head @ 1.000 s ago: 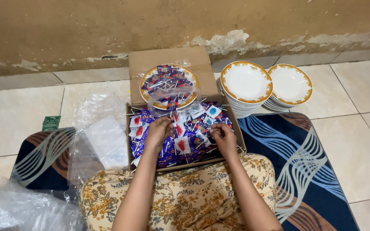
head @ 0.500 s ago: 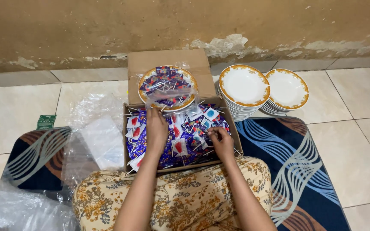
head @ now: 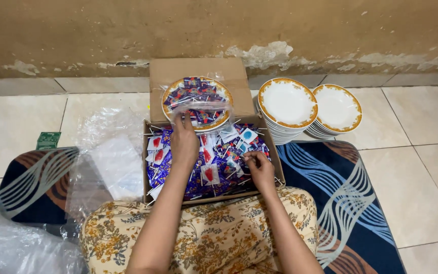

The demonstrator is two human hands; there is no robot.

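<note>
The cardboard box sits open on the floor at the person's knees, full of small sachets. Just beyond it lies a wrapped plate; the left hand, nearer, touches its near rim, fingers spread. The right hand pinches a sachet inside the box.

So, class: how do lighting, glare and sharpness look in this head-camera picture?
Head view: soft, even light with faint shadows; glare on the clear wrap over the filled plate and on the plastic sheets; the box and both hands, left and right, look sharp.
</note>
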